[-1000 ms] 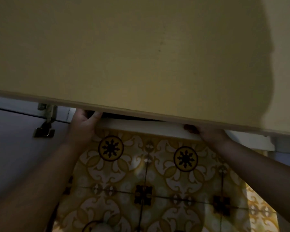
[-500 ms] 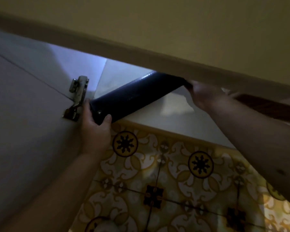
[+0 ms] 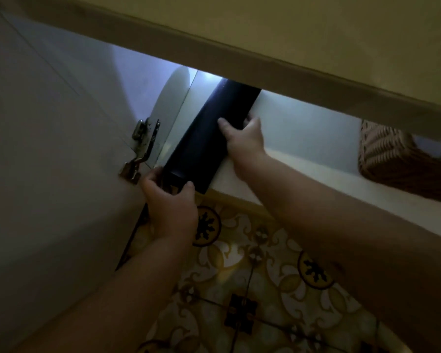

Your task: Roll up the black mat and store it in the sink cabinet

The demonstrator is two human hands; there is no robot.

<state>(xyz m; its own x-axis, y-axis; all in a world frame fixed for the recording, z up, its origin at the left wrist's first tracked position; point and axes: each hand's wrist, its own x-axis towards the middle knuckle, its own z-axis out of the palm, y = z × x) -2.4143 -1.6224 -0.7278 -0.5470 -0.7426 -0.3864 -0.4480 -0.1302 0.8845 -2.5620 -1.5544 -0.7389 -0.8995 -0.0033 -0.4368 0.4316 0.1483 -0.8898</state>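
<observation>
The black mat (image 3: 209,133) is rolled into a thick tube and lies on the white floor of the sink cabinet (image 3: 303,138), pointing inward along the left side. Its far end is hidden under the countertop edge. My left hand (image 3: 171,207) grips the near end of the roll at the cabinet's front lip. My right hand (image 3: 242,138) clasps the roll at its middle from the right side.
The open cabinet door (image 3: 49,149) stands at the left with a metal hinge (image 3: 140,146) beside the roll. A woven basket (image 3: 397,159) sits inside the cabinet at the right. The countertop edge (image 3: 265,59) overhangs above. Patterned yellow floor tiles (image 3: 239,276) lie below.
The roll has swung from lying across the cabinet opening to pointing inward along the left side. My right hand has slid from its far end to its middle.
</observation>
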